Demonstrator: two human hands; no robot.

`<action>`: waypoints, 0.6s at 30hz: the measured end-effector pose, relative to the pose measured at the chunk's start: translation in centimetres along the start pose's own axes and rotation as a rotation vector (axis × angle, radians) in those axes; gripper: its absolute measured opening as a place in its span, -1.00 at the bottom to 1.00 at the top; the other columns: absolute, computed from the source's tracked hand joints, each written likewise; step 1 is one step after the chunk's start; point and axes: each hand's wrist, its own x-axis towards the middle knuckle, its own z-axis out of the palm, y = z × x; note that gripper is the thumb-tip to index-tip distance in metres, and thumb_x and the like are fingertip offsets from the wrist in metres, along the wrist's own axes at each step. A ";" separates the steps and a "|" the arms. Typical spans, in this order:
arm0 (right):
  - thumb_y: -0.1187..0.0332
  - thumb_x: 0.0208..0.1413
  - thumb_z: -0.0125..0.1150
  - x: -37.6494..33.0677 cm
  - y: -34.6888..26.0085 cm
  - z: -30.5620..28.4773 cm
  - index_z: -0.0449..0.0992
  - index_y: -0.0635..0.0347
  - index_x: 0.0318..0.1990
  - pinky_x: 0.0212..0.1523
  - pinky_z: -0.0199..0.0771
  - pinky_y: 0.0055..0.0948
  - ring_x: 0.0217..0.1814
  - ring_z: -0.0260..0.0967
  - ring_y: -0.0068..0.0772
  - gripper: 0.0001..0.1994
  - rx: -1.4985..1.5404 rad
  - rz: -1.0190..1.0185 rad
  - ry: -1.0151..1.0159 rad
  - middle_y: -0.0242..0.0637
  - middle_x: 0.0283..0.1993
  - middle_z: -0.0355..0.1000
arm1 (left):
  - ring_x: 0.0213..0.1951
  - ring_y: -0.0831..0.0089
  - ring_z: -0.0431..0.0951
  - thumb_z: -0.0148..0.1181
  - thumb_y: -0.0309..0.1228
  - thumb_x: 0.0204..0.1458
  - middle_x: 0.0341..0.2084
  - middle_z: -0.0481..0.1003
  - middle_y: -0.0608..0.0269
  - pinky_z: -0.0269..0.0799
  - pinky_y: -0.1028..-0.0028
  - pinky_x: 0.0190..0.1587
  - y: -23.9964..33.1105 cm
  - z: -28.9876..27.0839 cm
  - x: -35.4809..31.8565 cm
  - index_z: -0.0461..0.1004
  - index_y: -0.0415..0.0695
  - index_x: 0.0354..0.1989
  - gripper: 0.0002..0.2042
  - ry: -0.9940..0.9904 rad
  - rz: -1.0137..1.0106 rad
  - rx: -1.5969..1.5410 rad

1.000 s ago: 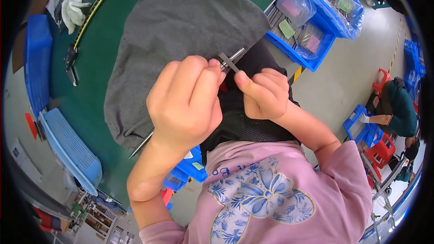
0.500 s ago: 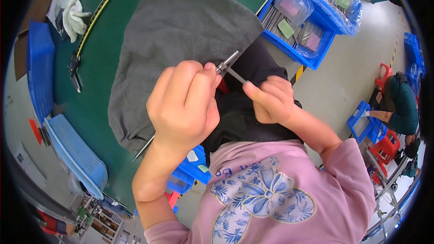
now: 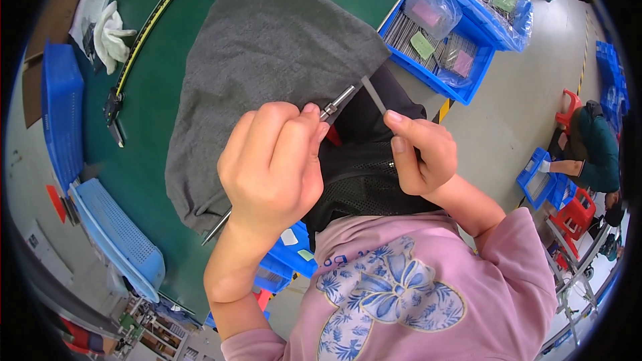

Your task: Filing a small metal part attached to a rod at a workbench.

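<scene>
My left hand [image 3: 271,167] is closed around a slim metal rod [image 3: 341,99]. The rod's tapered end with a collar sticks out past the thumb, and its other end shows below the wrist. In my right hand [image 3: 424,157], a narrow flat grey strip [image 3: 373,95] is pinched between thumb and fingers. I cannot tell whether it is a file or an abrasive stick. The strip's free end points up and left, just right of the rod tip and apart from it. Under and beyond the left hand lies a grey cloth [image 3: 267,40].
The cloth covers part of a green tabletop [image 3: 154,113]. At the right stand blue bins [image 3: 461,90] of metal rods and small parts. A caliper [image 3: 115,110], a white glove [image 3: 109,37] and a light-blue basket [image 3: 124,237] are on the left. Another person [image 3: 598,147] works far right.
The strip has come away from the rod's collar and swung more upright. My right hand has moved slightly right and down; the left keeps its hold on the rod.
</scene>
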 end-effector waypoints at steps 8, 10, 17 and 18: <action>0.70 -0.01 0.07 0.6 -0.8 0.3 0.38 0.46 0.13 -0.64 -0.11 -0.64 -0.72 -0.04 -0.74 -0.55 0.157 0.385 0.139 -0.56 -0.71 0.10 | -0.56 0.33 0.40 0.33 -0.63 -0.25 -0.53 0.40 0.26 0.33 0.41 -0.56 0.1 -0.1 -0.1 0.48 -0.20 -0.46 -0.83 -0.016 -0.014 -0.001; 0.69 0.01 0.08 1.2 -0.4 0.4 0.37 0.45 0.14 -0.63 -0.15 -0.64 -0.71 -0.07 -0.76 -0.54 0.149 0.373 0.120 -0.57 -0.72 0.05 | -0.57 0.33 0.39 0.33 -0.62 -0.24 -0.54 0.39 0.27 0.32 0.42 -0.56 0.1 -0.1 -0.2 0.48 -0.19 -0.47 -0.84 -0.010 -0.023 0.003; 0.63 0.02 0.23 3.9 0.7 1.2 0.42 0.39 0.06 -0.61 -0.18 -0.66 -0.68 -0.11 -0.81 -0.61 0.118 0.414 0.148 -0.63 -0.70 0.02 | -0.57 0.28 0.41 0.36 -0.69 -0.31 -0.55 0.42 0.19 0.29 0.41 -0.55 0.6 -0.2 0.0 0.48 -0.23 -0.47 -0.79 -0.030 -0.051 -0.037; 0.62 0.01 0.27 4.1 1.0 1.4 0.45 0.38 0.00 -0.61 -0.17 -0.67 -0.68 -0.11 -0.81 -0.65 0.116 0.392 0.171 -0.63 -0.69 0.04 | -0.57 0.28 0.41 0.36 -0.69 -0.31 -0.55 0.42 0.18 0.29 0.41 -0.55 0.6 -0.2 -0.1 0.48 -0.23 -0.46 -0.78 -0.035 -0.056 -0.036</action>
